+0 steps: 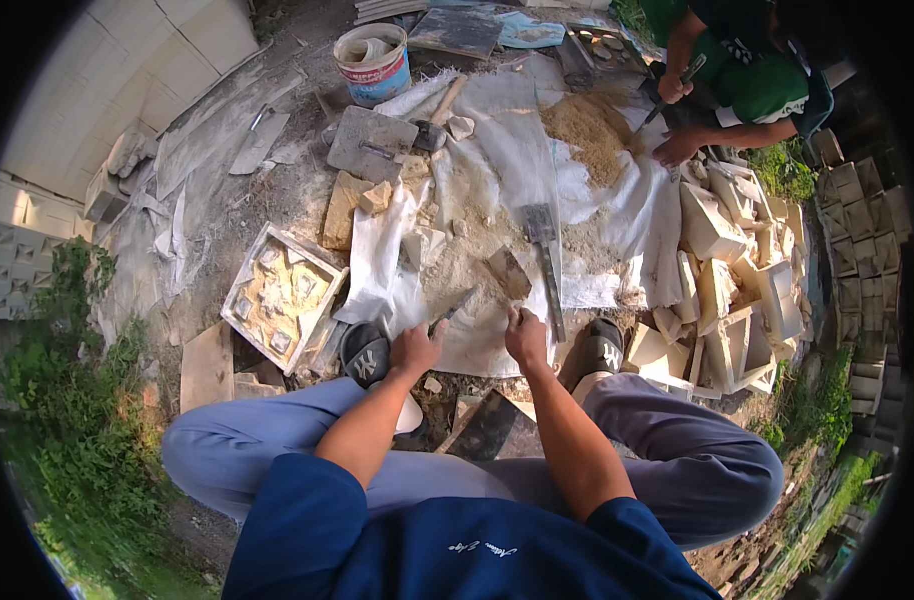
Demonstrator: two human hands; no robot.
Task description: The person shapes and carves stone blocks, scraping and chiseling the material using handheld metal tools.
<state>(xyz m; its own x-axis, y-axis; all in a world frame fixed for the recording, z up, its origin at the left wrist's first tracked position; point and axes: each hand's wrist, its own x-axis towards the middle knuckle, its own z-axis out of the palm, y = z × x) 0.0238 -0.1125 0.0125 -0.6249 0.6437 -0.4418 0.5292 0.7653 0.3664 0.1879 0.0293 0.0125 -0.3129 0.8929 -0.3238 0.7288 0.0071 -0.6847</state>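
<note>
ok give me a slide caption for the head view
Left hand grips a thin blade, right hand close by, over a powdery white sheet; a co-worker reaches beside a sand pile.

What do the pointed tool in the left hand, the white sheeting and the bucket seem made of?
Pointed tool: probably metal, dull grey with a thin, stiff-looking blade. White sheeting: likely woven plastic, matt, creased, with frayed threads at its edge. Bucket: probably plastic, smooth and thick-rimmed; painted metal is possible.

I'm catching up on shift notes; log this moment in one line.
left hand: gripping narrow tool; right hand: apparently holding flat blade; below: powder-strewn white sheet
</note>
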